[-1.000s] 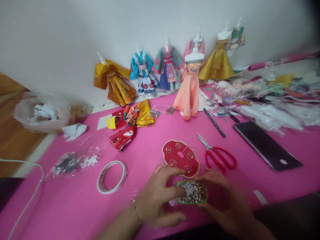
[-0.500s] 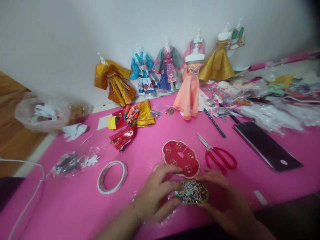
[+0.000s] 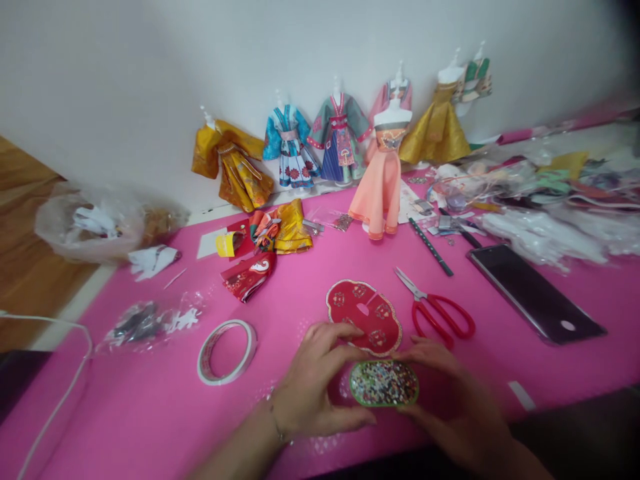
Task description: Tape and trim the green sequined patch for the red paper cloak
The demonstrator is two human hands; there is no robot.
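A small oval box (image 3: pixel 384 383) with a green rim is full of tiny mixed-colour beads. At its right end, the thumb and fingers of my right hand (image 3: pixel 450 393) hold it along the near and far edges. My left hand (image 3: pixel 313 383) is around the box's left end with thumb and fingers apart; whether they touch the rim I cannot tell. Just beyond the box lies a red scalloped fabric piece (image 3: pixel 345 313) with a pale trim and a slit. My left fingertips overlap its near edge. Red-handled scissors (image 3: pixel 440 313) lie to its right.
A roll of white tape (image 3: pixel 203 363) lies left of my hands. To the right are a phone (image 3: pixel 535 293) and a dark pen (image 3: pixel 431 247). Several dressed doll forms (image 3: pixel 289 143) stand along the wall. Plastic bags (image 3: pixel 90 223) sit at the left edge.
My left fingers have opened from a pinch over the box's left end, uncovering more beads. My right hand stays on the box. The whole view has shifted slightly.
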